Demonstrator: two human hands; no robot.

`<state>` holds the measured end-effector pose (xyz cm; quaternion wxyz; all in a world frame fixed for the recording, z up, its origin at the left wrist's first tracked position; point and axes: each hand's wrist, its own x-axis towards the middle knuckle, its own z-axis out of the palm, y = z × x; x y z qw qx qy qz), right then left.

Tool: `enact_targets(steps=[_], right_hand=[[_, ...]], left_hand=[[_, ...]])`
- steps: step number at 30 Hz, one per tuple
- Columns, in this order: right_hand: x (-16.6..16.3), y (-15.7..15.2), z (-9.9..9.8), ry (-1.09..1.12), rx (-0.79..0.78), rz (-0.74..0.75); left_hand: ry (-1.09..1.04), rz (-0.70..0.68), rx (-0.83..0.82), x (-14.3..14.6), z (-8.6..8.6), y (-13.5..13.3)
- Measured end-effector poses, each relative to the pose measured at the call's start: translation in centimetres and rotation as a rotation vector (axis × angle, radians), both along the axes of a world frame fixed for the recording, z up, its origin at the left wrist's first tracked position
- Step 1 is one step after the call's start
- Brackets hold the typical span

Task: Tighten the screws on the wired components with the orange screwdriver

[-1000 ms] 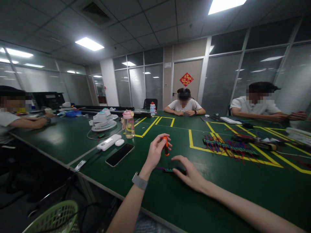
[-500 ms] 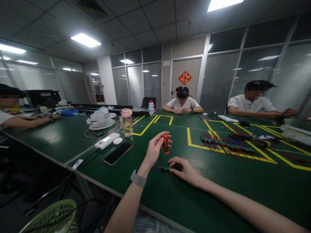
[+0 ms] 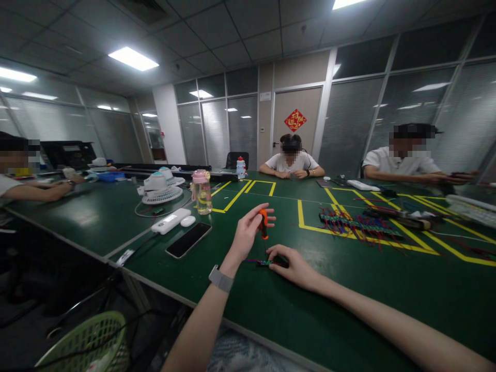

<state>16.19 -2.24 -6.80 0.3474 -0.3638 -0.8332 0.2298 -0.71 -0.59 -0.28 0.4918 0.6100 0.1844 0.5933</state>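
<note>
My left hand (image 3: 245, 235) is closed around the orange and black handle of a small screwdriver (image 3: 264, 225), held upright with its tip pointing down. Below it a small green part with coloured wires (image 3: 259, 262) lies on the green table (image 3: 349, 305). My right hand (image 3: 291, 264) presses down on that part, fingers curled over its right end, which they hide. A grey watch sits on my left wrist.
A black phone (image 3: 188, 239), a white remote (image 3: 170, 221), a pink-lidded bottle (image 3: 202, 192) and small fans (image 3: 159, 188) lie to the left. A pile of coloured wired parts (image 3: 356, 226) sits to the right inside yellow tape lines. Three people sit around the table. A green basket (image 3: 87, 343) stands below left.
My right hand's fingers have curled in and settled on the small wired part. The screwdriver has stayed upright above it. The camera has tilted a little.
</note>
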Motion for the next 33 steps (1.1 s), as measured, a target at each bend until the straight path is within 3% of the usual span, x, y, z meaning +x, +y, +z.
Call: enact_targets(steps=[2, 7, 13, 19, 25, 30, 33], right_hand=[[0.06, 0.11, -0.10, 0.013, -0.023, 0.006], [0.21, 0.29, -0.23, 0.027, -0.077, -0.015], [0.12, 0.07, -0.12, 0.047, -0.095, -0.021], [0.17, 0.18, -0.15, 0.029, -0.084, -0.023], [0.25, 0.43, -0.49, 0.035, -0.057, -0.015], [0.17, 0.20, -0.23, 0.046, -0.046, -0.013], [0.12, 0.00, 0.03, 0.038, -0.053, -0.020]], left_hand=[[-0.007, 0.010, -0.016, -0.05, -0.11, 0.12], [0.074, 0.205, 0.039, -0.19, -0.12, 0.14], [-0.069, -0.022, -0.053, -0.16, 0.12, 0.00], [0.023, 0.178, 0.010, -0.25, -0.34, 0.38], [-0.038, -0.006, -0.016, -0.13, 0.04, 0.10], [0.055, 0.223, 0.059, -0.38, -0.13, 0.30], [0.057, 0.201, 0.079, -0.27, -0.01, 0.15]])
